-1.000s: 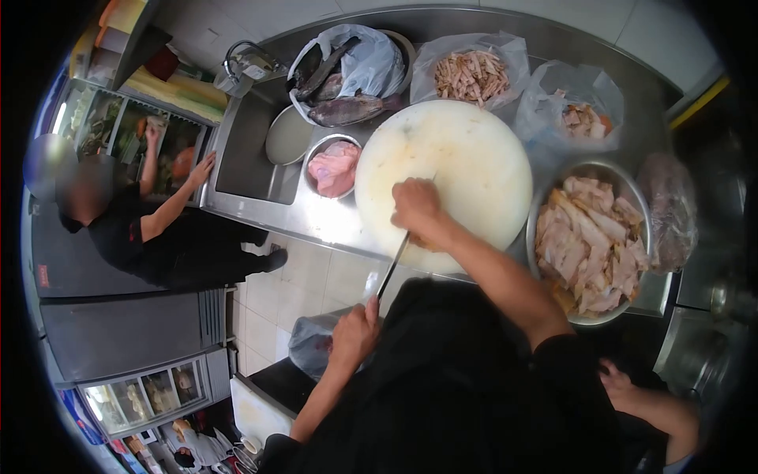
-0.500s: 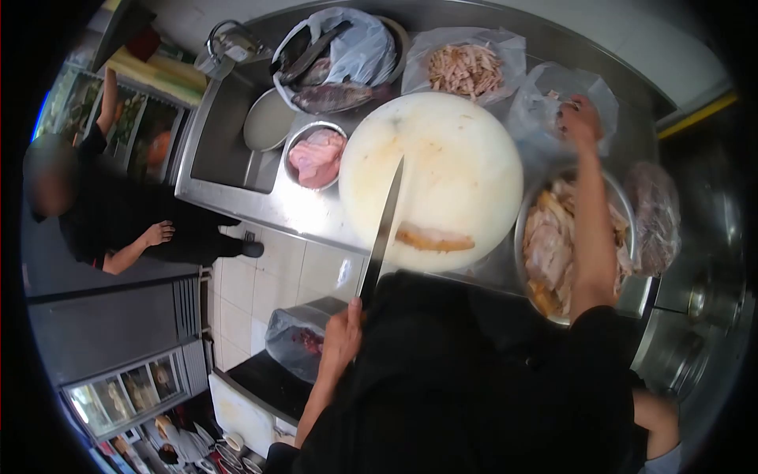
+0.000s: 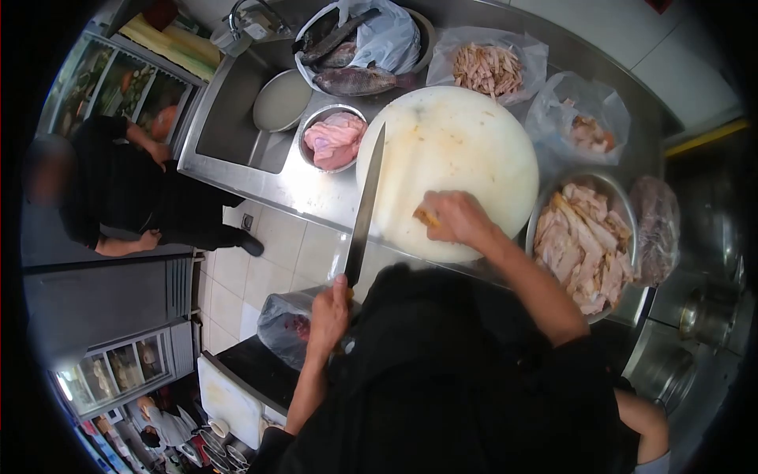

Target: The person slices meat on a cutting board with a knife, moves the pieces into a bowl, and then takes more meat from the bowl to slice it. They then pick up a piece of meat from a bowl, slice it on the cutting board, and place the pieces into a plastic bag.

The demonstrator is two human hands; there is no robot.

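Observation:
My left hand (image 3: 327, 317) is wrapped round the handle of a long knife (image 3: 369, 197), whose blade points up past the left edge of the round white cutting board (image 3: 489, 150). Over the lower part of the board, my right hand (image 3: 455, 218) is closed on a brownish piece of meat (image 3: 426, 217), mostly hidden by the fingers. To its right, a metal bowl (image 3: 629, 207) holds pale strips and pieces of cooked meat (image 3: 580, 245). A plastic bag (image 3: 553, 110) beyond the board contains meat scraps (image 3: 591, 136).
Sliced meat (image 3: 485, 69) lies on a plastic bag behind the board. Left of it are raw pink meat (image 3: 335, 141) in a bowl, bagged fish (image 3: 355, 81) and a sink (image 3: 229, 134). A wrapped bundle (image 3: 657, 229) sits far right. A person in black (image 3: 118, 186) stands at left.
My right hand has come from the scrap bag to the board and closed on the meat piece there. The knife has shifted left relative to the board. The person at left has lowered an arm.

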